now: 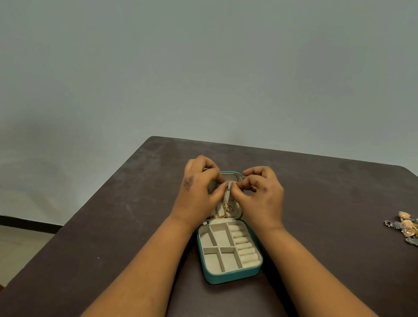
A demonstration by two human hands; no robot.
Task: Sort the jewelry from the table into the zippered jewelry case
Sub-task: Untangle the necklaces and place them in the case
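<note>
Gold chain (224, 206) pinched by both hands over open teal case (231, 277).

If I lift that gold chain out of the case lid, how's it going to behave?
Probably floppy: the gold chain hangs limp from where both hands pinch near its top. Likely light, since fingertips alone hold it. It may tangle or snag, as its lower end bunches in the lid of the case.
</note>
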